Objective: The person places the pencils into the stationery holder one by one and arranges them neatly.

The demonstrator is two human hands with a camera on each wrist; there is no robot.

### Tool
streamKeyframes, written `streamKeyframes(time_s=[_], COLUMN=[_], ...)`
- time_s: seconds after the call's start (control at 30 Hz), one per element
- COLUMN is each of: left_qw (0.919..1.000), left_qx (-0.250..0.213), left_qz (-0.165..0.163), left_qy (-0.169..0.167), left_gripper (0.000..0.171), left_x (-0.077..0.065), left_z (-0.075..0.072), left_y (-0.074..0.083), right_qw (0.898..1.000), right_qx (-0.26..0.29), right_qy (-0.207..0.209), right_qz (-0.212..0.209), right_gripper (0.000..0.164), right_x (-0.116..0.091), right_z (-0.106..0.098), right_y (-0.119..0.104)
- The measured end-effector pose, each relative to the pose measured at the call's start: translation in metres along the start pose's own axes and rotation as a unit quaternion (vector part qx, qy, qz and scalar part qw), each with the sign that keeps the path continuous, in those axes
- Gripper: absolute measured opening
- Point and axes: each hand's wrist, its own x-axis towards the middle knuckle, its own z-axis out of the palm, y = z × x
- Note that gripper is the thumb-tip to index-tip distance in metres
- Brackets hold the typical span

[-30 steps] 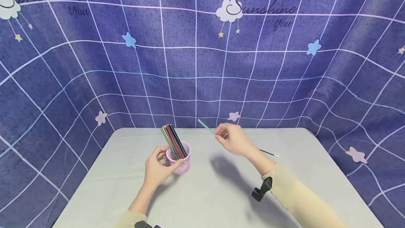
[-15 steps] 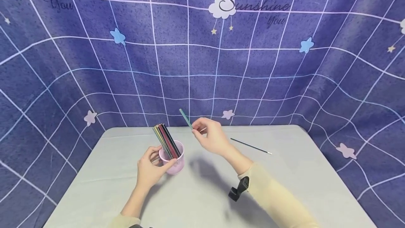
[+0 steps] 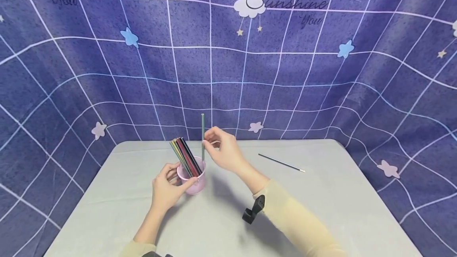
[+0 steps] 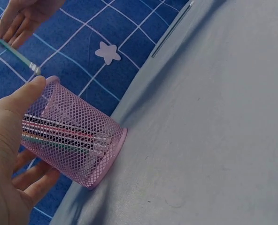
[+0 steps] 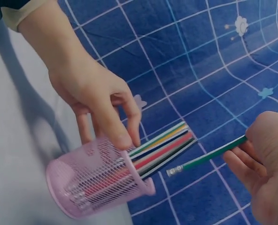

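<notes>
A pink mesh pencil cup stands on the table, gripped at its side by my left hand, with the thumb near the rim. Several colored pencils lean to the left inside it; their ferrules show through the mesh in the left wrist view. My right hand pinches a green pencil between thumb and fingers, nearly upright above the cup's right side. In the right wrist view the green pencil's ferrule end hangs just outside the cup's mouth, apart from the bundle.
One dark pencil with a white end lies on the pale table, right of my right hand. A blue gridded cloth with stars and clouds rises behind and at both sides of the table.
My right hand has moved left to the cup, turning the green pencil from slanted to nearly upright. The dark pencil has come into full view. My left hand still holds the cup.
</notes>
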Motion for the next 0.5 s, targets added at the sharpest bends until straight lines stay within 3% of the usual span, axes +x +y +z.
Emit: streamKeyframes(time_s=[0.3,0.5], left_qw=[0.9999,0.9999], left_qx=[-0.002,0.002], left_qz=[-0.014,-0.009], left_qy=[-0.006,-0.004], left_gripper=[0.063,0.063], left_x=[-0.002,-0.002], left_z=[0.002,-0.001], left_y=[0.007,0.006], right_qw=[0.997,0.992], right_qx=[-0.059,-0.103], right_qy=[-0.056,-0.072], right_qz=[-0.002,-0.008], right_gripper=[0.006,0.005], right_x=[0.001,0.0], right_z=[0.031,0.042], right_y=[0.023,0.032])
